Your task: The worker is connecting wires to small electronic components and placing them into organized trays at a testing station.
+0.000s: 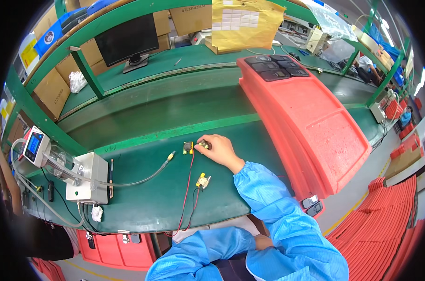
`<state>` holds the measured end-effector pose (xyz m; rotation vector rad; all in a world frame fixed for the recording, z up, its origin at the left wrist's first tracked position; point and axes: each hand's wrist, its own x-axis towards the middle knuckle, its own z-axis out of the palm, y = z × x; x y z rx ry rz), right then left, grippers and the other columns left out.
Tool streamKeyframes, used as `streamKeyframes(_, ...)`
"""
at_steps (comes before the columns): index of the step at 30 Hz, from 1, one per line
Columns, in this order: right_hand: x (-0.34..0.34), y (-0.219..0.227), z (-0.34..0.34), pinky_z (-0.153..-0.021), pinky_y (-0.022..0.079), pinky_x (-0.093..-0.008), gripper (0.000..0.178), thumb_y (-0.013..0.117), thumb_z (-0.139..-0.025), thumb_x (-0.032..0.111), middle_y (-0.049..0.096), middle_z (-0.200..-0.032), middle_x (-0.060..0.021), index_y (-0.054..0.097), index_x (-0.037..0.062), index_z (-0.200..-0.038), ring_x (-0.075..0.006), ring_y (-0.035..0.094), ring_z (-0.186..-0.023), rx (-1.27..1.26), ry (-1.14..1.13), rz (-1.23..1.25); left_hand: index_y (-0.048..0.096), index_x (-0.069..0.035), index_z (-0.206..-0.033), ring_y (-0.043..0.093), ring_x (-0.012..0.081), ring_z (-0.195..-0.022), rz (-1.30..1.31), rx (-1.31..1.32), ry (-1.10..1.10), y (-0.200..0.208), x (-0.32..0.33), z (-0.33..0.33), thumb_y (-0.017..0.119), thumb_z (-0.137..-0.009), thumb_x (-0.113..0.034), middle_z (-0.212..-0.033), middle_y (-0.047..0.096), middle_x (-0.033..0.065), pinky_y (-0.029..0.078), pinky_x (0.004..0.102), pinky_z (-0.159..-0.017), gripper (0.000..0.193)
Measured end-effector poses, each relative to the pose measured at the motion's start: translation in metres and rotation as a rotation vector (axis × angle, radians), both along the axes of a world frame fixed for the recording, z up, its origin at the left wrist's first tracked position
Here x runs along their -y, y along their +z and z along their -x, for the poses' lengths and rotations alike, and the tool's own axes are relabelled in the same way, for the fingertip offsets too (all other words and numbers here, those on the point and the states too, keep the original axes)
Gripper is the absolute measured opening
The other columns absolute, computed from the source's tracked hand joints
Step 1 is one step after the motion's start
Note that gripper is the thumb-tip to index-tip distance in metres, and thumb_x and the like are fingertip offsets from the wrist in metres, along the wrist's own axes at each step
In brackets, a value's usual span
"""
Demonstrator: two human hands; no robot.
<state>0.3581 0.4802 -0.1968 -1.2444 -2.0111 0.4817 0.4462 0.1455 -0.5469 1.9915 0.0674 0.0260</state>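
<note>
Small dark component (pixel 204 144) is grasped by the right hand (pixel 220 149) over the green worktop (pixel 147 206), just beside a yellow-edged module (pixel 188 148), with a yellow connector (pixel 202 181) placed nearer the front edge. The left hand (pixel 263 242) is partly hidden by the right sleeve (pixel 280 201); whether anything is gripped there cannot be told.

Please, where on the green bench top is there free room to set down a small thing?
On the green bench top, one bare patch lies between the white box and red wire; another, between the yellow piece and right sleeve. It is crowded at the right hand: the held part, a black-yellow part and the tube tip sit close.
</note>
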Motion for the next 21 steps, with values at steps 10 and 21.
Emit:
streamKeyframes(10,-0.008,0.006,-0.007,-0.061,0.048,-0.0368,0.027,0.069,-0.084,0.037,0.064,-0.073,-0.0065,0.071,0.0132,-0.096,-0.0242,0.063,-0.069,0.013,-0.023,-0.005,0.057,-0.022,-0.124,0.056,0.0277,-0.110,-0.335,0.154,0.236,0.119,-0.091,0.082,0.057,-0.087,-0.028,-0.104,0.064,0.0079,0.042,0.0409,-0.087,0.037)
streamKeyframes(21,-0.013,0.005,-0.008,-0.066,0.052,-0.0389,0.026,0.068,-0.084,0.035,0.068,-0.078,-0.0077,0.070,0.0104,-0.091,-0.0269,0.066,-0.076,0.020,-0.018,-0.010,0.057,-0.019,-0.123,0.056,0.0338,-0.112,-0.430,-0.171,0.026,0.146,-0.096,0.072,0.059,-0.087,-0.042,-0.114,0.062,0.0115,0.043,0.0454,-0.088,0.043)
